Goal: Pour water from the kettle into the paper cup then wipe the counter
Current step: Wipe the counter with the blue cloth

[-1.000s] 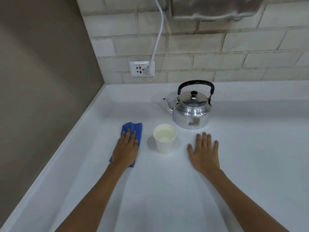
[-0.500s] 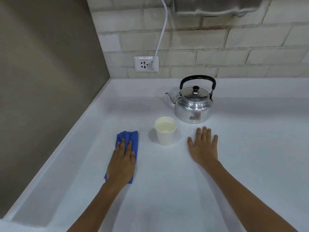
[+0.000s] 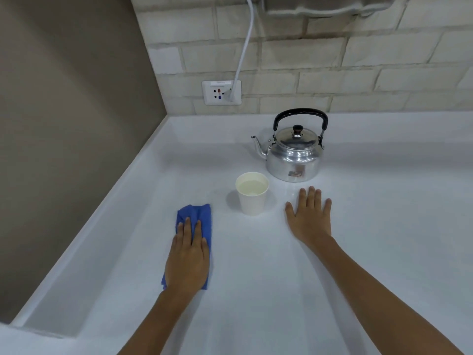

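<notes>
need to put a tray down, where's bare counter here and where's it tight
Bare counter stretches right of the right hand and kettle; also between wall corner and blue cloth. Tight: paper cup sits close before the kettle, between cloth and right hand.

1. Kettle [image 3: 293,156]: polished metal, lid on, black handle raised, spout pointing left; upright toward the back of the counter [image 3: 256,290].
2. Paper cup [image 3: 252,193]: white, upright, holding water; just in front of the kettle, to its left, apart from it.
3. Cloth [image 3: 197,219]: blue, folded, flat on the white counter, left of the cup.
</notes>
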The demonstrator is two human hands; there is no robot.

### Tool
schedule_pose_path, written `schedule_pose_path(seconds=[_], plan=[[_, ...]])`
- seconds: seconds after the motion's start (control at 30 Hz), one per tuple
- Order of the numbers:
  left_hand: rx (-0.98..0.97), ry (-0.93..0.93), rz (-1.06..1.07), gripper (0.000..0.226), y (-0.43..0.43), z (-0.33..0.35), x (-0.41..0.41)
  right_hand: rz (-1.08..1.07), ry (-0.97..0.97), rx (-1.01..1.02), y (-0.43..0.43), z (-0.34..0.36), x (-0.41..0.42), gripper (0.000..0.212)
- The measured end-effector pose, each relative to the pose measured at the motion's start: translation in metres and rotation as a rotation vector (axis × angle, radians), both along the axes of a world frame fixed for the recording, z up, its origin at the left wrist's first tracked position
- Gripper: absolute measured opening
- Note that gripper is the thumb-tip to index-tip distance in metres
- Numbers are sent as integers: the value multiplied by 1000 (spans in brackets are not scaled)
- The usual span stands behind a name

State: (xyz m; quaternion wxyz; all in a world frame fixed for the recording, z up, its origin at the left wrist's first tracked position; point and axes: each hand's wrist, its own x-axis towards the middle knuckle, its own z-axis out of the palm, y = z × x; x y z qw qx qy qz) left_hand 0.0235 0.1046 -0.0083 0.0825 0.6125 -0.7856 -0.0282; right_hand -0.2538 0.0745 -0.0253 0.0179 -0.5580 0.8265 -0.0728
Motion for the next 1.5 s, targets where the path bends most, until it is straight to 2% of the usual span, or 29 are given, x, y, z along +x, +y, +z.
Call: schedule_pose_path(seconds=[0.13, 0.27, 0.3, 0.37, 0.4, 0.47, 0.53, 0.6, 0.67, 0.77, 0.83, 0.9, 1.07, 1.2, 1.3, 1.4, 1.5], plan=[[-51, -67, -118, 48, 37, 2, -42, -9, 24, -5, -1, -3, 1, 65], [111, -48, -225, 47, 69, 7, -87, -3, -2, 12, -1, 0, 0, 64], [138, -12, -234, 44, 73, 9, -95, -3, -31, 7, 0, 3, 0, 63], [160, 172, -219, 44, 72, 20, -98, -16, -149, -55, 4, 15, 1, 58], [108, 272, -219, 46, 66, 17, -93, -29, -222, -122, 10, 23, 4, 54], [157, 440, -210, 48, 43, 15, -72, -18, -313, -273, 27, 38, 20, 47], [137, 494, -134, 49, 15, 14, -44, 85, -344, -359, 52, 50, 50, 40], [72, 423, -51, 52, -17, 11, -17, 205, -354, -296, 77, 53, 90, 38], [93, 282, 20, 54, -42, 7, 0, 263, -327, -143, 92, 48, 129, 50], [110, 137, 55, 55, -57, -7, 5, 187, -58, -41, 101, 36, 164, 73], [103, 107, 61, 55, -56, -14, 6, 137, 30, -39, 105, 39, 166, 62], [82, 98, 60, 55, -57, -18, 7, 152, 94, -79, 111, 36, 154, 48], [21, 40, 51, 56, -56, -20, 7, 180, 116, -105, 115, 21, 84, 57], [30, 62, 63, 55, -55, -17, 5, 16, 35, -69, 75, 26, 9, 60], [23, 46, 67, 56, -54, -18, 3, -16, 33, 9, 29, 28, -9, 55], [15, 19, 59, 56, -54, -19, 3, 102, 80, 1, 3, 24, 15, 59], [27, 34, 57, 56, -57, -22, 4, 345, 128, -63, 25, 23, 39, 53]])
